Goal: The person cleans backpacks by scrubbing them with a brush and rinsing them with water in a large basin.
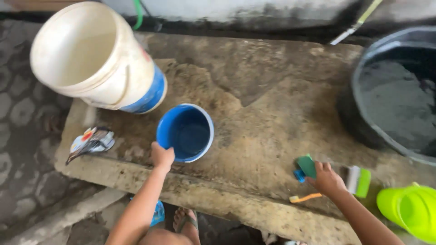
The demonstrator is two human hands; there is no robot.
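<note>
The left hand [162, 156] pinches the rim of the small blue tub [186, 132] on the stone slab [272, 109]. The right hand [328, 179], fingers curled, grips the green scrubber [307, 166]. It looks like the scrubbing is about to start; next the scrubber needs to go to the tub.

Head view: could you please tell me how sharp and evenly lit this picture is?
Head view: soft daylight, no hard shadows or glare; the white bucket is bright inside, the black tub very dark; mild blur on the right hand and the left hand at the blue cup; edges bow slightly.
</note>
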